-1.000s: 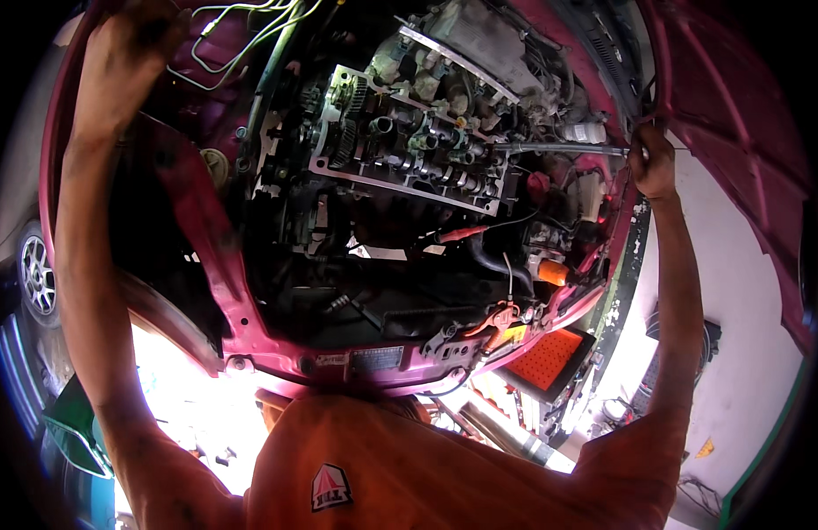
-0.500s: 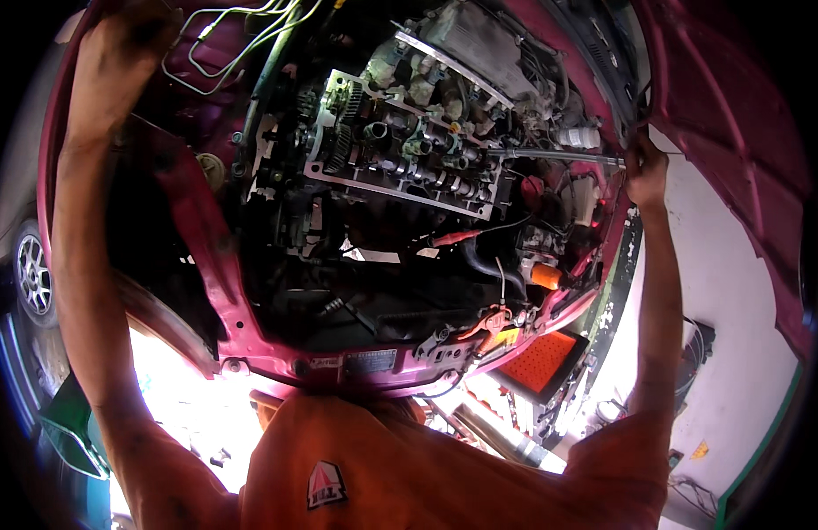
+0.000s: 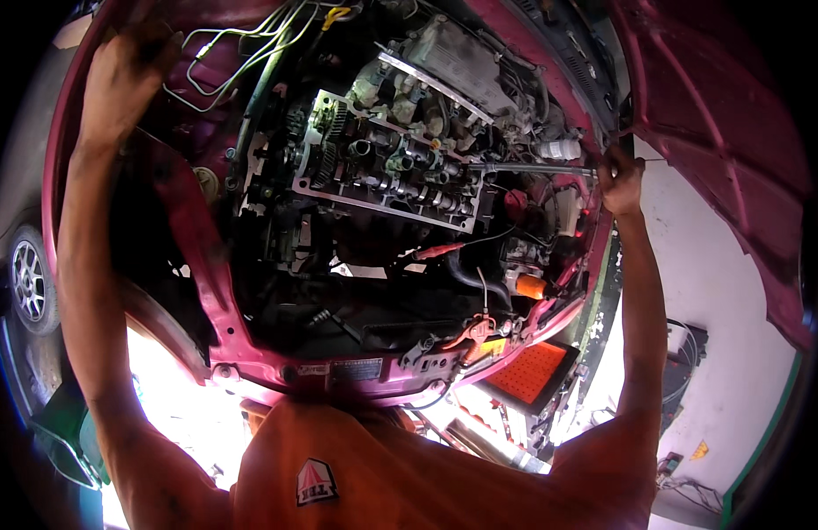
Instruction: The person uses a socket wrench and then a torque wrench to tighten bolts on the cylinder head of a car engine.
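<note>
My right hand (image 3: 621,184) is closed around the outer end of a long metal bar (image 3: 537,169). That bar reaches left to the edge of the uncovered engine top (image 3: 391,168), where gears and camshafts show inside a silver frame. What its inner end meets is too dark to tell. Over at the upper left, my left hand (image 3: 124,79) is raised by the car's fender, its fingers curled in shadow. Whatever it holds, if anything, is hidden. Just right of it are several thin bent metal pipes (image 3: 221,84).
A red clip (image 3: 440,251) on a wire lies across the engine bay. The pink front crossmember (image 3: 276,364) runs close before me, with an orange trigger-handled tool (image 3: 481,330) on it. An orange panel (image 3: 528,373) lies beyond. The raised hood (image 3: 718,132) is at right.
The view has shifted slightly, so the engine sits a little lower and further left. Both hands keep their places, the right one still on the bar.
</note>
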Tool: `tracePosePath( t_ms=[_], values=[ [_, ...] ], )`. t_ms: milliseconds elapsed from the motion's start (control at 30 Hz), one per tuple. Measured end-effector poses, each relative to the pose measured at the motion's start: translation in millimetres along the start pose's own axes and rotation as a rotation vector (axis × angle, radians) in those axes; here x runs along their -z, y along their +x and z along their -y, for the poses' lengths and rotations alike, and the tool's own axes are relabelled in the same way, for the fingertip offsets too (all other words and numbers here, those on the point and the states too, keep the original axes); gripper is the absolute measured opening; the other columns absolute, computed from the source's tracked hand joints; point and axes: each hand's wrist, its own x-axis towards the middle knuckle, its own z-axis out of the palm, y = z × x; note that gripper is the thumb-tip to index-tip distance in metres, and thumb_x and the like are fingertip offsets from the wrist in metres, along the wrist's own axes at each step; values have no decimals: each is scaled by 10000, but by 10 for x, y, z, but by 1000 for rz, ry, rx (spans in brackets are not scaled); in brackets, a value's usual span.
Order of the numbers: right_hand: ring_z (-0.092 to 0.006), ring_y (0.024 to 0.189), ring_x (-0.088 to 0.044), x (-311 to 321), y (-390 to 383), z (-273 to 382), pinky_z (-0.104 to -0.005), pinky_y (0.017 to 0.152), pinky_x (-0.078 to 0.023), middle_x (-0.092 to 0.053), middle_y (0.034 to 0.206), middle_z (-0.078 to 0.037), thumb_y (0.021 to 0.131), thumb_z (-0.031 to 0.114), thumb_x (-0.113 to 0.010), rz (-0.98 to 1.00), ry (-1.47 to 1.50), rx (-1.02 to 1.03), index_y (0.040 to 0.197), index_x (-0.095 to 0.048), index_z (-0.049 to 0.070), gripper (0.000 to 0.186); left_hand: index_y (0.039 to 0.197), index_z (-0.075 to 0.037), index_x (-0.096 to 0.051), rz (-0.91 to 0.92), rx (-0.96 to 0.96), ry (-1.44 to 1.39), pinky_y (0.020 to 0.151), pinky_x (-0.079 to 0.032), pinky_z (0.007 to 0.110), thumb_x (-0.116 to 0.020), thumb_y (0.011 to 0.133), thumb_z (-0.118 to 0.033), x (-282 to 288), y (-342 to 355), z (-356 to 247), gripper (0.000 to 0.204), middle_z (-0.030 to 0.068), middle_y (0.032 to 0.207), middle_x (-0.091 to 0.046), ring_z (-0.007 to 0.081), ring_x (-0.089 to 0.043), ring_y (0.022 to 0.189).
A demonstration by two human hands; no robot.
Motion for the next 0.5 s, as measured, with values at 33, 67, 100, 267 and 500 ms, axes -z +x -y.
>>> tracePosePath(
  t_ms=[33, 67, 100, 267, 500],
  values=[
    [-329, 591, -558, -15, 88, -12, -390, 554, -428, -549, 656, -140, 754, 41, -601, 14, 107, -31, 747, -501, 25, 101, 935, 11, -650, 9, 18, 21, 758, -489, 350, -662, 858, -177, 33, 8, 4, 204, 164, 909, -649, 287, -647, 850],
    [-326, 613, -572, 55, 120, -31, -382, 570, -439, -559, 666, -130, 744, 47, -620, 100, 145, -13, 742, -503, 29, 118, 929, 12, -653, 6, 39, 42, 751, -490, 351, -663, 856, -172, 27, 2, -21, 198, 170, 900, -651, 291, -648, 841],
    [-326, 612, -573, 104, 160, -60, -376, 551, -440, -557, 665, -129, 736, 43, -626, 81, 85, 85, 735, -503, 32, 123, 923, 12, -657, 4, 60, 63, 744, -491, 352, -665, 854, -167, 12, 7, -66, 192, 176, 890, -654, 296, -649, 831],
    [-327, 597, -547, 447, 162, 143, -427, 678, -365, -553, 659, -111, 721, 57, -624, 47, -37, 107, 736, -522, 69, 104, 868, -2, -660, -80, -43, 53, 653, -474, 400, -646, 829, -178, -10, 40, -19, 181, 206, 773, -627, 363, -633, 734],
    [-330, 583, -475, 416, 86, 125, -406, 642, -337, -489, 622, -103, 692, -4, -609, 22, -23, 45, 724, -496, 57, 132, 917, 38, -647, 38, 88, 46, 736, -478, 363, -645, 864, -181, 16, 20, -84, 225, 182, 856, -649, 300, -642, 801]
  ],
)
